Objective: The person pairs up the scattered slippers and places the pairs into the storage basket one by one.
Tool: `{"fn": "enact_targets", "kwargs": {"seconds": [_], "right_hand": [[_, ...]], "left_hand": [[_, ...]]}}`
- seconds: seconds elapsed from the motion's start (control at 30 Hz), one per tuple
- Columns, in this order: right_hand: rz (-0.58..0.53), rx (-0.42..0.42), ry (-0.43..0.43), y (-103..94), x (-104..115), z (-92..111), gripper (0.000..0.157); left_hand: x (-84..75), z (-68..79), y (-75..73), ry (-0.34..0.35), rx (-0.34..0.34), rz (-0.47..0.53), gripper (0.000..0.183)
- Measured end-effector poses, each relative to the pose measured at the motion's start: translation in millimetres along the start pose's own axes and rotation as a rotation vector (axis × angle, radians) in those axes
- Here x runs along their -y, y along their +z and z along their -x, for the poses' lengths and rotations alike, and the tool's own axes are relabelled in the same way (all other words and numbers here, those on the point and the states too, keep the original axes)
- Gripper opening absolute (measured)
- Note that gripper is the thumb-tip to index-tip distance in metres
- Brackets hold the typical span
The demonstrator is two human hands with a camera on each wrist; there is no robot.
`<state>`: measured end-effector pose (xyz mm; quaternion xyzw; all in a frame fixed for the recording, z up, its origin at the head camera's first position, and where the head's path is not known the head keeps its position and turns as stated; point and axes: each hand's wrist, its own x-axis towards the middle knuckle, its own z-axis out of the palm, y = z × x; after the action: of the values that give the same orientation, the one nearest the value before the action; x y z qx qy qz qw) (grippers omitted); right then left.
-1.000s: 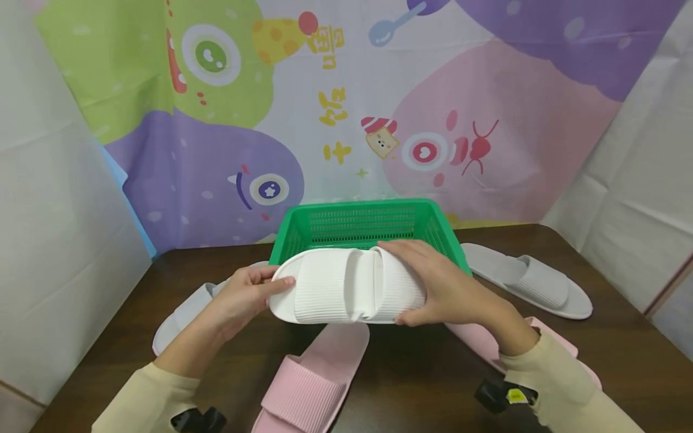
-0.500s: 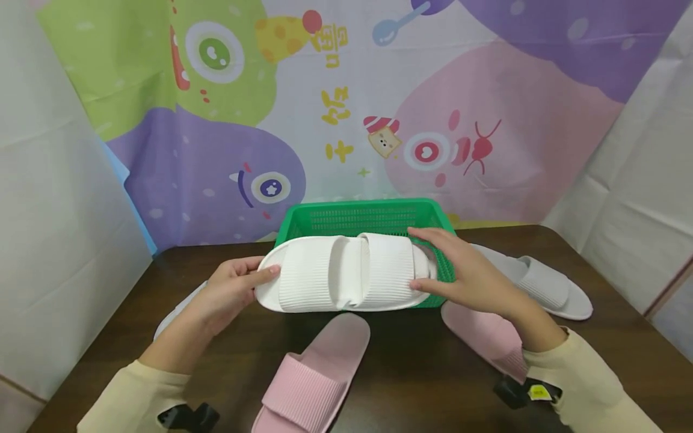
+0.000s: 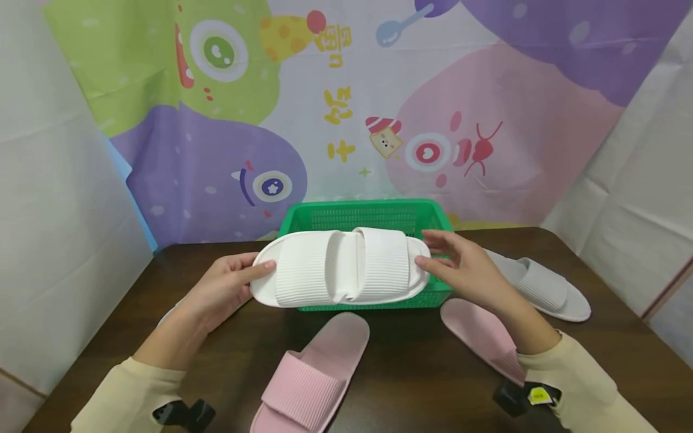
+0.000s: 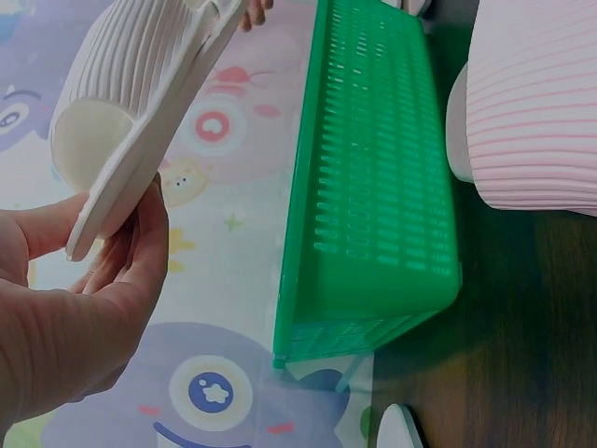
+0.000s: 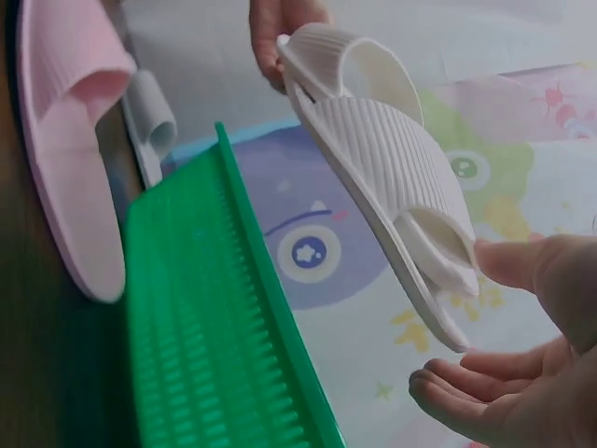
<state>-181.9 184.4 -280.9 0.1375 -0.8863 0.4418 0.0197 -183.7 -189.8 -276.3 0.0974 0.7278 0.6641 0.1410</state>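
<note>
A pair of white slippers (image 3: 303,267), one fitted together with the other, is held up level before the green basket (image 3: 441,224). My left hand (image 3: 224,288) pinches their left end, thumb on top and fingers underneath, as the left wrist view shows. At the opposite end, my right hand (image 3: 468,264) has its thumb right at the slippers' edge. Its fingers are spread apart from the thumb and loosely bent, below the tip in the right wrist view. Both ribbed straps face up toward the head camera.
A pink slipper (image 3: 311,379) lies on the dark wooden table (image 3: 411,367) in front of the basket. Another pink slipper (image 3: 482,337) is partly behind the right forearm. One grey slipper (image 3: 547,288) lies at the right; a pale one is mostly hidden behind the left arm.
The slippers have moved left and up, showing more of the basket's front. My right hand has slid off their right end and loosened its hold; my left hand keeps its pinch.
</note>
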Motion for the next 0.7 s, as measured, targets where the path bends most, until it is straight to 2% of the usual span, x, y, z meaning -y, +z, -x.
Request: {"fn": "enact_targets", "kwargs": {"seconds": [0.13,0.23,0.37,0.7], "right_hand": [[-0.101,0.051,0.125,-0.7,1.1,-1.9,0.069],[-0.203,0.081,0.165,-0.2,0.8,-5.5,0.069],[-0.324,0.100,0.187,2.3,0.1,-11.7,0.067],[-0.500,0.142,0.187,5.3,-3.0,-20.9,0.060]], "left_hand": [[0.5,-0.7,-0.8,-0.005,0.006,0.013,0.057],[1.8,-1.7,-1.7,0.001,0.013,0.024,0.057],[2.8,-2.9,-3.0,0.001,0.003,0.033,0.057],[1.2,-8.0,-0.7,-0.012,0.005,0.036,0.057]]}}
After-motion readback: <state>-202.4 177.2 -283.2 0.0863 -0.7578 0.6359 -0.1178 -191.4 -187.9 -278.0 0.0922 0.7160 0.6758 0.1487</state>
